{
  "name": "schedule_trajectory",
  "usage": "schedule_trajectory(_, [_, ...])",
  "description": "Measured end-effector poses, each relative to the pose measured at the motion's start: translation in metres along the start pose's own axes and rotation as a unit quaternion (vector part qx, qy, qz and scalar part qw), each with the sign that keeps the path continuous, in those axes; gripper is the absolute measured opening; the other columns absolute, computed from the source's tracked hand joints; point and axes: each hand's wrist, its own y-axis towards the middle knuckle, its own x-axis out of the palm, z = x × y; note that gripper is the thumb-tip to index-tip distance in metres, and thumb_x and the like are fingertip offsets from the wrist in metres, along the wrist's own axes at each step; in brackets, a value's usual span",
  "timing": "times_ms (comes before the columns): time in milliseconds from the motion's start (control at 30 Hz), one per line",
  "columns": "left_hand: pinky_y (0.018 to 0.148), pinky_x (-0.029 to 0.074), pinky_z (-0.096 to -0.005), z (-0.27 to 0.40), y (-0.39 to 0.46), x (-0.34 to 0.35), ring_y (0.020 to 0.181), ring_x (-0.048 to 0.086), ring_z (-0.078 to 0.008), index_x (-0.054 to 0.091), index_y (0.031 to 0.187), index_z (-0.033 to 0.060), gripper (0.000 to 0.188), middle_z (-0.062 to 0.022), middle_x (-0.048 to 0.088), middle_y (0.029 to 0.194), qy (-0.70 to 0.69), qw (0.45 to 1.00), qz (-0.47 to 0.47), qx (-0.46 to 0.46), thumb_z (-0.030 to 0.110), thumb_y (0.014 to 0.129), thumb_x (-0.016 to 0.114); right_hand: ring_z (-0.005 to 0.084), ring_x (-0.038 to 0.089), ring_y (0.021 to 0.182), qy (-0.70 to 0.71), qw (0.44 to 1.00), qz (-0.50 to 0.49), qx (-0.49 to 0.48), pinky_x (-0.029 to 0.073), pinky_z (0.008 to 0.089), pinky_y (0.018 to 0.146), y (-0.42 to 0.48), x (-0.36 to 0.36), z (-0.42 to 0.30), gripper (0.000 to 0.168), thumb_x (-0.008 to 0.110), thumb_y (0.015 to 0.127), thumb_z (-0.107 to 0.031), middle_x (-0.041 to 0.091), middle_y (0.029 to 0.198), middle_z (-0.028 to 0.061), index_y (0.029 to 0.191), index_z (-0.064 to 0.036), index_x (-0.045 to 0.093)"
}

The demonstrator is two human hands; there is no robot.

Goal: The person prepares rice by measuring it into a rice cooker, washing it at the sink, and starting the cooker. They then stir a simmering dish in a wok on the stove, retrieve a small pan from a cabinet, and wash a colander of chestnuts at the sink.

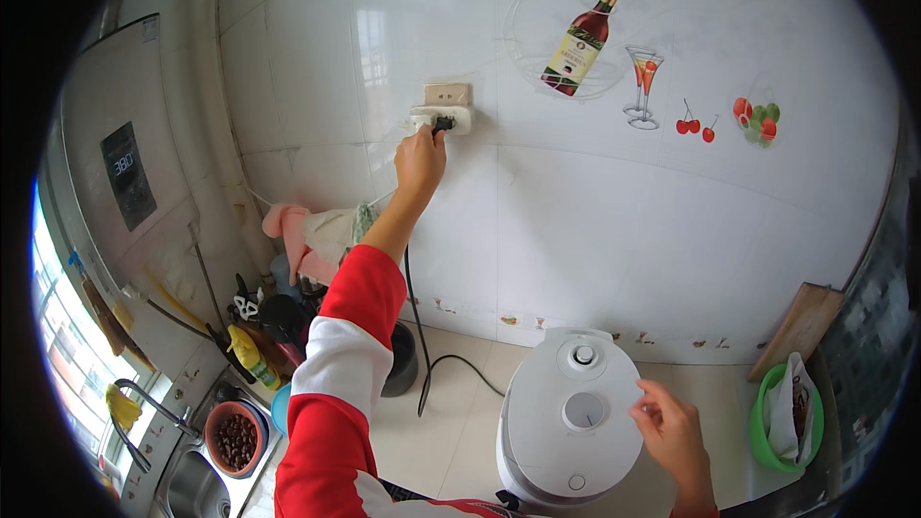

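My left hand [420,164] reaches up to the wall and grips a black power plug [443,125]. The plug is against a white socket adapter [463,119], mounted just below a beige wall outlet [447,94]; how deep its pins sit is hidden. A white electric cooker [536,432] stands on the counter, lid closed. Its lid carries a grey dial [583,411], a knob-like valve [583,355] and a round button [576,482]. A black cord [457,357] runs down the wall to the cooker's left side. Beside the lid's right edge, my right hand [670,432] is empty, fingers bent and apart.
At left, a reddish bowl of dark brown nuts or fruit [236,442] sits by a steel sink [193,493] and tap [162,409]. A black bin-like container [401,361] stands behind my left sleeve. A green basket [773,439] and wooden board [797,329] are at right.
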Motion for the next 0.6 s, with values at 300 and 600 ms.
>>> schedule_trajectory(300, [0.055,0.045,-0.0455,0.003,0.001,0.003,0.061,0.057,-0.0382,0.056,0.069,0.0011,0.026,-0.0195,0.058,0.062,-0.008,1.0,-0.012,0.017,0.023,0.083,0.054,0.0094,0.05,0.055,0.024,0.977,0.106,0.182,0.043,0.0225,0.049,-0.059,-0.048,0.033,0.018,0.054,0.082,-0.006,0.055,0.067,0.0053,0.098,0.0,0.058])
schedule_trajectory(600, [0.06,0.046,-0.0454,0.0,0.015,0.009,0.067,0.057,-0.0393,0.057,0.069,-0.0007,0.024,-0.0202,0.059,0.071,0.045,0.997,-0.051,0.024,0.02,0.082,0.055,0.011,0.047,0.055,-0.023,0.982,0.103,0.159,0.04,0.0256,0.052,-0.051,-0.067,0.05,0.017,0.054,0.085,-0.011,0.055,0.064,0.0047,0.098,-0.002,0.06])
